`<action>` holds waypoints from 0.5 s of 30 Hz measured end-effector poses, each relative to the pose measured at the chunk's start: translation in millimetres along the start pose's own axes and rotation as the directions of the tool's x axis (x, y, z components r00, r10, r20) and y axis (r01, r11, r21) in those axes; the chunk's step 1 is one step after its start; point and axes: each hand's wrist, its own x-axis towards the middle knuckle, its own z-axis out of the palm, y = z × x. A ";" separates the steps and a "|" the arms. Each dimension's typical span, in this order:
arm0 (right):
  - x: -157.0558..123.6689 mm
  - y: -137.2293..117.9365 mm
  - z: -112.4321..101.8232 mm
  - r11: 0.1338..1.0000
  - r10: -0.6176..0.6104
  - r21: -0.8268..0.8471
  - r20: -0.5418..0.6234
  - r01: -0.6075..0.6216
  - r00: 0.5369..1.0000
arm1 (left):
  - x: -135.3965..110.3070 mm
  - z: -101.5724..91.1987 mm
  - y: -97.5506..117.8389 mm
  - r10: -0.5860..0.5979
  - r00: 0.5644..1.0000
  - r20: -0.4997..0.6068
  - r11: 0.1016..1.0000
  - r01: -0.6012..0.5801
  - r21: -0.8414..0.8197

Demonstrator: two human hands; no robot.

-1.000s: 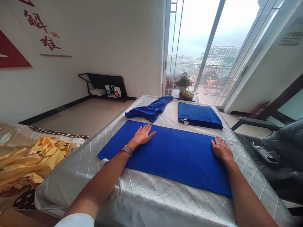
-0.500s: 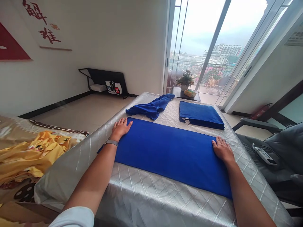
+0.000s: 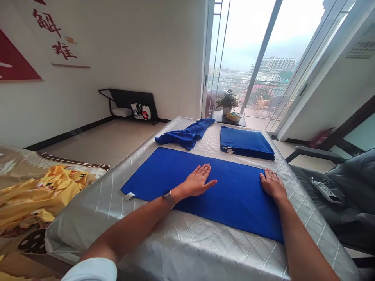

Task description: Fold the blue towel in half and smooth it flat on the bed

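A blue towel (image 3: pixel 234 195) lies spread flat across the quilted silver cover, with a white label at its near left corner. My left hand (image 3: pixel 199 180) rests palm down on the middle of the towel, fingers stretched and thumb apart. At the towel's right edge my right hand (image 3: pixel 273 183) lies flat, fingers extended. Behind the towel, to the right, sits a stack of folded blue towels (image 3: pixel 247 140) with white labels showing. A crumpled blue towel (image 3: pixel 187 134) lies loosely behind it on the left.
The silver quilted cover (image 3: pixel 187 230) drapes over the table's edges. Yellow cloth (image 3: pixel 58 191) lies at the left. A dark armchair (image 3: pixel 351 195) holding a white power strip (image 3: pixel 326 191) stands close on the right. Beyond the far edge is a potted plant (image 3: pixel 228 102).
My left hand has slid from the towel's left edge to its middle, uncovering the left corner and its label. My right hand stays at the right edge.
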 end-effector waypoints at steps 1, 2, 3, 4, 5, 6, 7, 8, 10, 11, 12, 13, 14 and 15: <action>-0.1 -0.1 0.2 1.000 0.001 -0.001 -0.002 -0.001 1.000 | -2.4 3.9 6.3 0.013 0.999 0.029 1.000 -0.012 -0.010; -0.2 -0.1 0.5 1.000 0.003 0.000 -0.004 -0.003 1.000 | -4.5 6.6 9.4 0.013 0.999 0.051 1.000 -0.012 -0.016; -0.3 -0.2 0.6 1.000 0.005 0.001 -0.006 -0.005 1.000 | -5.9 8.1 10.1 0.007 0.998 0.063 1.000 -0.006 -0.018; -0.5 -0.2 0.7 1.000 0.007 0.003 -0.007 -0.007 1.000 | -6.6 8.6 8.9 -0.001 0.998 0.067 1.000 0.002 -0.018; -0.7 -0.4 0.6 1.000 0.007 0.004 -0.009 -0.007 1.000 | -6.6 8.3 6.3 -0.009 0.998 0.068 1.000 0.010 -0.016; -1.0 -0.5 0.4 1.000 0.007 0.003 -0.011 -0.007 1.000 | -6.2 7.4 2.4 -0.016 0.997 0.069 1.000 0.017 -0.011; -1.3 -0.8 0.1 1.000 0.006 0.002 -0.012 -0.006 1.000 | -5.8 6.0 -2.5 -0.027 0.997 0.068 1.000 0.027 -0.002; -1.5 -1.1 -0.3 1.000 0.006 0.001 -0.010 -0.006 1.000 | -6.0 4.2 -8.6 -0.046 0.997 0.067 0.999 0.045 0.010; -1.8 -1.7 -1.0 1.000 0.010 0.000 -0.003 -0.010 1.000 | -10.4 0.1 -24.7 -0.106 0.992 0.062 0.994 0.104 0.044; -1.7 -1.9 -1.1 1.000 0.014 0.001 0.000 -0.014 1.000 | -15.4 -2.1 -34.7 -0.144 0.988 0.055 0.988 0.140 0.060; -1.6 -2.0 -1.0 1.000 0.018 0.004 0.001 -0.018 1.000 | -22.6 -4.3 -46.1 -0.182 0.982 0.044 0.981 0.179 0.075; -1.3 -1.9 -0.7 1.000 0.020 0.007 0.000 -0.020 1.000 | -32.0 -6.5 -58.6 -0.220 0.975 0.032 0.972 0.216 0.087; -1.0 -1.7 -0.2 1.000 0.019 0.011 -0.003 -0.019 1.000 | -43.3 -8.7 -72.1 -0.256 0.966 0.021 0.963 0.253 0.096; -0.6 -1.5 0.3 1.000 0.018 0.015 -0.008 -0.017 1.000 | -56.0 -10.7 -86.2 -0.291 0.957 0.012 0.952 0.288 0.104</action>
